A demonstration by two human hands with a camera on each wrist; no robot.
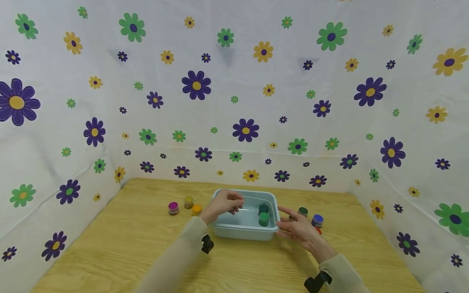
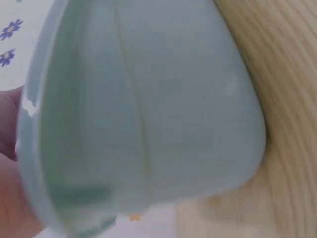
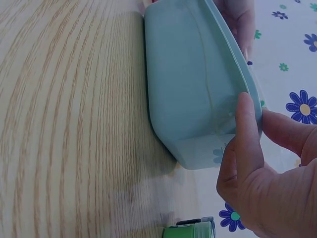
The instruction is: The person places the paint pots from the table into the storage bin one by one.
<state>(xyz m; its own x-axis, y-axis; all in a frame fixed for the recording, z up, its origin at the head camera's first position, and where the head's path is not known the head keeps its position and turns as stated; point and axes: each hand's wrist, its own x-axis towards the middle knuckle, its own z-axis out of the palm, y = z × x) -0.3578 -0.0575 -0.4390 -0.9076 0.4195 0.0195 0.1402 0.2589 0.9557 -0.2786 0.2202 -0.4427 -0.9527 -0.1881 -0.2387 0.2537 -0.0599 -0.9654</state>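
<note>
A light blue plastic basin [image 1: 243, 232] sits on the table, with a green-lidded jar [image 1: 264, 219] and a dark green-lidded jar [image 1: 263, 209] standing in its right part. Over the basin's left side is my left hand [image 1: 221, 204], fingers loosely curled, with nothing visible in them. In the left wrist view the basin wall [image 2: 188, 99] hides most of that hand. My right hand [image 1: 298, 230] touches the basin's near right corner with spread fingers. The right wrist view shows a straight finger [image 3: 246, 129] of it against the rim.
Left of the basin stand small jars with magenta [image 1: 173, 208], yellow [image 1: 188, 202] and orange [image 1: 196, 210] lids. Right of it are dark green [image 1: 303, 211], blue [image 1: 317, 220] and partly hidden red [image 1: 318, 230] ones. Flower-printed white sheets [image 1: 234, 110] enclose the wooden table [image 1: 253, 264].
</note>
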